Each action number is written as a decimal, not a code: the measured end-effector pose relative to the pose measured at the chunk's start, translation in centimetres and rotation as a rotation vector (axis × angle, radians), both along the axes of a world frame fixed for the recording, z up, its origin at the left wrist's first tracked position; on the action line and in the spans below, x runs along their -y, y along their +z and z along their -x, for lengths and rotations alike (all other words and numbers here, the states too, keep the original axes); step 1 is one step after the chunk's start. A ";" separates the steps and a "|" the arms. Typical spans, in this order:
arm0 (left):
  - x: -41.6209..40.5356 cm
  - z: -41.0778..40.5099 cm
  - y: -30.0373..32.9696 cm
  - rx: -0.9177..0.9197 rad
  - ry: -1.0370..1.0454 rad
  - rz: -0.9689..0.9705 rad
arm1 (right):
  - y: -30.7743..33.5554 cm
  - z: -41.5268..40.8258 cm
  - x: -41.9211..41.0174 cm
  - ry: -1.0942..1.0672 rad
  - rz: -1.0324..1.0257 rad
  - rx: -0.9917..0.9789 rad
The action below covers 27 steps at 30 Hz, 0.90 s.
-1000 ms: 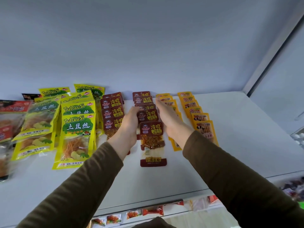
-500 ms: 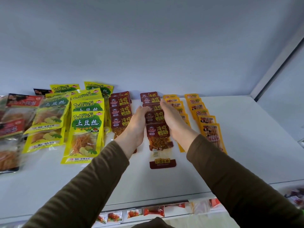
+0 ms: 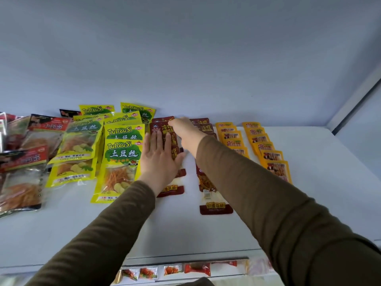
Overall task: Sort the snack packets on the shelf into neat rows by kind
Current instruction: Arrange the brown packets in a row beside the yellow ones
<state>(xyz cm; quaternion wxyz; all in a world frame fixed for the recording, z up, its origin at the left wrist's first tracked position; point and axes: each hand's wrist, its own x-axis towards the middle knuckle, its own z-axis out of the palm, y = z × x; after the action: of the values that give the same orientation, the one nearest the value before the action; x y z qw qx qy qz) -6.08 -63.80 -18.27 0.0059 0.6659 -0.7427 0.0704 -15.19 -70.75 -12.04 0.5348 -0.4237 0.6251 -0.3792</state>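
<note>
Two hands (image 3: 158, 159) on maroon packets (image 3: 214, 203) (lengthwise front-to-back).

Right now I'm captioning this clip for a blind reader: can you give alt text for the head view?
A person's left hand rests flat on a row of dark red snack packets on a white shelf while the right hand reaches to that row's far end. Yellow-green packets lie left, orange ones right.

A pale blue-grey back wall (image 3: 185, 58) rises behind the white shelf (image 3: 309, 193) (evenly, softly lit).
</note>
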 end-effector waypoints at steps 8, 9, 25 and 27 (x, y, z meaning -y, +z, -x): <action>-0.6 0.3 -1.8 -0.182 -0.009 -0.016 | -1.0 -0.5 3.8 0.020 -0.031 -0.188; -0.7 0.3 -1.9 -0.214 -0.008 -0.013 | -1.0 -0.6 4.0 0.034 -0.030 -0.210; -0.7 0.3 -2.0 -0.377 -0.177 -0.032 | -3.1 0.2 4.9 -0.241 0.120 -0.103; -0.3 0.5 -2.0 -0.371 -0.192 -0.028 | -2.9 0.3 5.3 -0.207 0.073 -0.094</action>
<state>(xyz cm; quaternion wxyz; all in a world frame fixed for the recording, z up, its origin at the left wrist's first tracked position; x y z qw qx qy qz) -6.59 -63.47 -20.27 0.1400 0.5936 -0.7899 -0.0645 -15.50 -76.08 -14.94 0.4472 -0.3934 0.6755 -0.4346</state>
